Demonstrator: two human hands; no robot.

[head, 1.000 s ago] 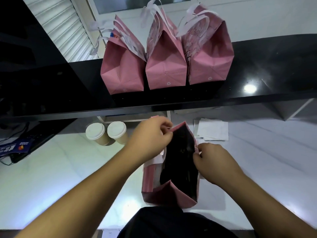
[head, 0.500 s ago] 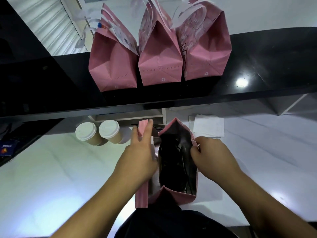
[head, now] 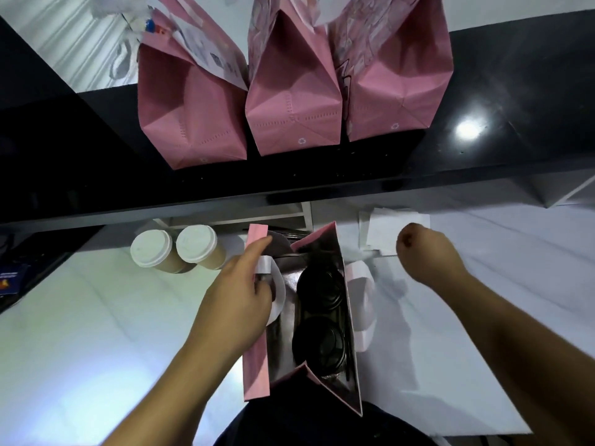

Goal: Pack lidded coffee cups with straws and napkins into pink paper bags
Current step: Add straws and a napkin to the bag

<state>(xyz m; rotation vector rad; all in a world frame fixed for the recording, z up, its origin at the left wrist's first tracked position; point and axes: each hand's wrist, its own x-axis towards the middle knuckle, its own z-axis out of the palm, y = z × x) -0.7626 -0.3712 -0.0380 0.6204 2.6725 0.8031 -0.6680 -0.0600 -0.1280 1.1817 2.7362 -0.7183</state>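
left hand (head: 236,292) grips glossy pink bag's (head: 256,378) ribbon handle (head: 273,284); right hand (head: 425,252) fisted, holding nothing.

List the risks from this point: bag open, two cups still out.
1. Only the left hand steadies the open bag, at its left wall; the bag could sag or tip.
2. The right hand hovers at the napkins, off the bag.
3. The two lidded cups touch; grabbing one could knock the other.

White counter (head: 80,333); glossy black shelf (head: 515,101) above, lamp glare (head: 467,129) on it; white wall behind.
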